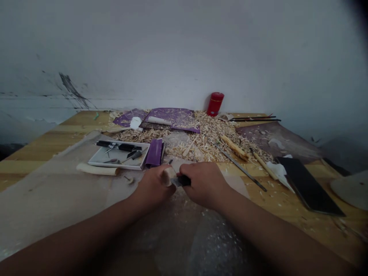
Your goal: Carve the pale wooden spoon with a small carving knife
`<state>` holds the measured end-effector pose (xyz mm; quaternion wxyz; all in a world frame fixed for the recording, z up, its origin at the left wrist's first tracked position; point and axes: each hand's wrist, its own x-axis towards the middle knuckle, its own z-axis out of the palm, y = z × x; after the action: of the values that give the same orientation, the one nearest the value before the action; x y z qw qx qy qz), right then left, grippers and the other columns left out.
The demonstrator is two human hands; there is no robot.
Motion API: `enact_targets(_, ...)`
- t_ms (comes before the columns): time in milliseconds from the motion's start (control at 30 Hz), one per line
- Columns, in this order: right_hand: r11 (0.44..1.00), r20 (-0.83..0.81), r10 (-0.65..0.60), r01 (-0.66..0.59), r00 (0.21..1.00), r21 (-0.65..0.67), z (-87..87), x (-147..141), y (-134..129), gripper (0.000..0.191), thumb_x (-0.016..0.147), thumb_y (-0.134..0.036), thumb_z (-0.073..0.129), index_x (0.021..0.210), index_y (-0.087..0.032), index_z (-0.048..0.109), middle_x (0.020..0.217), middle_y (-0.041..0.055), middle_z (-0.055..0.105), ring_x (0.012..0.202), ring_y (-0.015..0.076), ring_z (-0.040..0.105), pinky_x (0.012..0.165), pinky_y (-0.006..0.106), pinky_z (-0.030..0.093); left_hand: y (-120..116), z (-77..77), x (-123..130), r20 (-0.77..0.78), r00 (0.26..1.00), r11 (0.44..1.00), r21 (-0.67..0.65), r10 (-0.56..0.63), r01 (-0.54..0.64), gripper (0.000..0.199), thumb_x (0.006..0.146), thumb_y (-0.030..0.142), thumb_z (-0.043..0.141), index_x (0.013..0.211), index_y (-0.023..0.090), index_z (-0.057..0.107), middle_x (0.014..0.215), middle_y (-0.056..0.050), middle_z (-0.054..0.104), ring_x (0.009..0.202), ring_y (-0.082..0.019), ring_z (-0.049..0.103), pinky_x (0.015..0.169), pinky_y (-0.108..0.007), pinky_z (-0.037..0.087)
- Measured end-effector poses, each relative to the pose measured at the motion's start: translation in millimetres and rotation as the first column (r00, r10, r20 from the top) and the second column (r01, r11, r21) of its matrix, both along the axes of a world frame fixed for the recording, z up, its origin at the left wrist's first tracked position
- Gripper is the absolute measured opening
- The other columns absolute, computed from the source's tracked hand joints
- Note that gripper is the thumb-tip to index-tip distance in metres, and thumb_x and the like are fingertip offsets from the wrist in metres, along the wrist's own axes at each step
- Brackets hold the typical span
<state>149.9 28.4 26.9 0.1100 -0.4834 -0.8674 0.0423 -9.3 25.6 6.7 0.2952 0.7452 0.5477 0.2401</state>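
Observation:
Near the centre, my left hand point(155, 186) is closed around a pale wooden piece point(168, 176), whose rounded end shows between thumb and fingers. My right hand point(203, 183) grips the black handle of a knife point(184, 180). The short metal blade points left and lies against or very close to the wood; contact is hard to make out. Both hands are above a translucent plastic sheet point(66, 168). Just beyond my left hand stand a purple folded piece point(154, 153) and a white tray point(97, 155) with black-handled tools.
Wood shavings point(212, 130) are heaped behind the hands, with purple sheets point(178, 117) and a red can point(215, 104) by the wall. A metal file point(240, 167), a wooden stick point(234, 147) and a dark slab point(310, 186) lie right. A curved pale piece point(97, 169) lies left.

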Motion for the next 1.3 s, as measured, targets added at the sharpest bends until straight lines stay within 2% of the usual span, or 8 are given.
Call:
enact_targets(133, 1.0, 0.036, 0.011, -0.011, 0.999, 0.003, -0.3, -2, -1, 0.016, 0.071, -0.029, 0.044, 0.08, -0.025, 0.056, 0.07, -0.0014, 0.063, 0.06, 0.0143, 0.054, 0.051, 0.025, 0.024, -1, 2.8, 0, 0.007, 1.0, 0.999, -0.025, -0.02, 0.02, 0.004, 0.061, 0.015, 0.046, 0.057, 0.016, 0.045, 0.053, 0.004, 0.044, 0.054, -0.011, 0.043, 0.049, -0.02, 0.03)
enact_targets(333, 0.997, 0.055, -0.027, 0.023, 0.998, 0.07, -4.3, -2, 6, 0.016, 0.071, -0.029, 0.045, 0.081, -0.026, 0.057, 0.073, -0.0006, 0.063, 0.066, 0.0154, 0.055, 0.053, 0.025, 0.027, -5, 6.5, 2, 0.138, 0.989, 0.988, -0.138, -0.045, 0.064, 0.009, 0.055, 0.008, 0.042, 0.057, 0.016, 0.043, 0.052, 0.006, 0.04, 0.051, -0.008, 0.038, 0.047, -0.019, 0.029)
enact_targets(500, 0.937, 0.132, -0.349, 0.34, 0.928, 0.083, -9.8, 29, 39, 0.022, 0.076, -0.033, 0.041, 0.077, -0.023, 0.06, 0.068, 0.0043, 0.063, 0.059, 0.0166, 0.055, 0.047, 0.024, 0.024, -21, 12.8, 4, 0.138, 0.979, 0.972, -0.161, -0.152, 0.174, 0.015, 0.052, 0.009, 0.043, 0.047, 0.018, 0.033, 0.044, 0.007, 0.032, 0.043, -0.007, 0.032, 0.042, -0.018, 0.025)
enact_targets(567, 0.907, 0.081, -0.411, 0.399, 0.908, 0.136, -9.9, 37, 45, 0.026, 0.079, -0.035, 0.037, 0.08, -0.022, 0.059, 0.071, 0.005, 0.063, 0.062, 0.0166, 0.055, 0.048, 0.024, 0.024, -22, 12.8, 3, 0.126, 0.985, 0.983, -0.129, -0.116, 0.132, 0.014, 0.053, 0.008, 0.042, 0.048, 0.018, 0.033, 0.044, 0.007, 0.032, 0.043, -0.006, 0.031, 0.042, -0.018, 0.025)
enact_targets(700, 0.979, -0.028, -0.169, 0.171, 0.985, 0.109, -7.4, 27, 30, 0.019, 0.077, -0.033, 0.041, 0.077, -0.024, 0.058, 0.07, -0.0012, 0.062, 0.063, 0.013, 0.054, 0.051, 0.023, 0.025, -11, 8.0, 3, 0.081, 0.995, 0.995, -0.076, -0.057, 0.064, 0.014, 0.053, 0.008, 0.042, 0.05, 0.018, 0.034, 0.046, 0.007, 0.034, 0.045, -0.007, 0.033, 0.044, -0.019, 0.026)
enact_targets(800, 0.997, -0.066, -0.028, 0.032, 0.997, 0.066, -5.5, 13, 13, 0.014, 0.074, -0.03, 0.045, 0.078, -0.025, 0.057, 0.069, -0.0029, 0.061, 0.064, 0.0123, 0.053, 0.052, 0.023, 0.024, -5, 5.6, 2, 0.071, 0.997, 0.998, -0.055, -0.02, 0.024, 0.013, 0.054, 0.008, 0.043, 0.051, 0.018, 0.034, 0.047, 0.007, 0.034, 0.046, -0.008, 0.034, 0.045, -0.019, 0.027)
enact_targets(1067, 0.999, 0.027, 0.048, -0.048, 0.998, 0.007, -2.8, 0, 0, 0.013, 0.071, -0.029, 0.045, 0.077, -0.025, 0.056, 0.067, -0.0027, 0.062, 0.058, 0.0125, 0.052, 0.05, 0.024, 0.021, -2, 3.9, 3, 0.041, 0.999, 0.999, -0.03, -0.021, 0.023, 0.007, 0.057, 0.013, 0.044, 0.053, 0.016, 0.041, 0.049, 0.005, 0.039, 0.05, -0.009, 0.039, 0.047, -0.02, 0.027)
enact_targets(1300, 0.999, -0.011, 0.019, -0.019, 1.0, 0.03, -4.5, -2, 0, 0.013, 0.068, -0.027, 0.046, 0.075, -0.024, 0.056, 0.066, -0.0015, 0.062, 0.057, 0.0128, 0.051, 0.048, 0.025, 0.02, -4, 2.1, 1, 0.07, 0.994, 0.995, -0.054, -0.078, 0.082, 0.006, 0.058, 0.011, 0.042, 0.056, 0.016, 0.044, 0.052, 0.004, 0.044, 0.053, -0.01, 0.04, 0.048, -0.02, 0.029)
